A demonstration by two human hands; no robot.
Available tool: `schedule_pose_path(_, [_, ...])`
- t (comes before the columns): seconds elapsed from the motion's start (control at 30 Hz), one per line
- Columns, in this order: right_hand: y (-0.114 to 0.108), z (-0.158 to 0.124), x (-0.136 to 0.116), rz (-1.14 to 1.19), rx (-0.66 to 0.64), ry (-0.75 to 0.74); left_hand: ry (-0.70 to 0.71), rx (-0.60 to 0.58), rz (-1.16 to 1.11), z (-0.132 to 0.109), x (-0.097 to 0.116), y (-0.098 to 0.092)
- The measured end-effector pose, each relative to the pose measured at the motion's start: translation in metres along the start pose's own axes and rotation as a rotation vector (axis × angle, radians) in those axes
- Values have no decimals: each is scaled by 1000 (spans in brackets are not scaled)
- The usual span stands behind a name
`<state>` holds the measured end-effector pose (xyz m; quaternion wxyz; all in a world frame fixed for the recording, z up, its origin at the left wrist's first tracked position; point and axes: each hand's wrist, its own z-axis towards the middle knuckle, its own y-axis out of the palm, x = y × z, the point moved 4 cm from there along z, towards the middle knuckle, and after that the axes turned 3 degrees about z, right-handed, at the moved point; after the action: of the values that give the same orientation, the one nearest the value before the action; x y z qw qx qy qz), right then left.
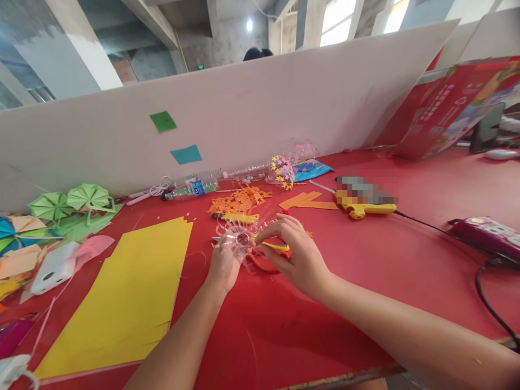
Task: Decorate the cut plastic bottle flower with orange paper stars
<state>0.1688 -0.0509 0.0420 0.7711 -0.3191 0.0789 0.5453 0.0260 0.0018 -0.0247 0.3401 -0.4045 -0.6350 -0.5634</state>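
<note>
My left hand (222,266) and my right hand (296,253) meet over the red table (365,281). Both are closed on a clear plastic bottle top (239,239) cut into thin strips that fan outward. The left hand grips it from below. The right hand pinches a strip at its right side. Yellow-handled scissors (273,247) lie on the table just under and behind my right fingers. A pile of orange paper scraps (238,201) lies a little beyond the hands.
A big yellow sheet (130,292) lies at the left. Folded green paper fans (73,203) sit at the far left. Clear bottles (195,188) line the white partition (244,119). A yellow glue gun (365,206) and a purple power strip (487,234) with cables lie at the right.
</note>
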Motion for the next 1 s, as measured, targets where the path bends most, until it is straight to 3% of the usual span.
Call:
schedule_pose_path(0.4, [1,0,-1,-30,0,-90,-18,18,-68,0,1,0])
schedule_pose_path(0.8, [-1,0,0,-77,9,-72,-3,-1,-67,2,1,-2])
schedule_pose_path(1.0, [-1,-2,-3,-80,0,-151,-6,13,-57,1,2,0])
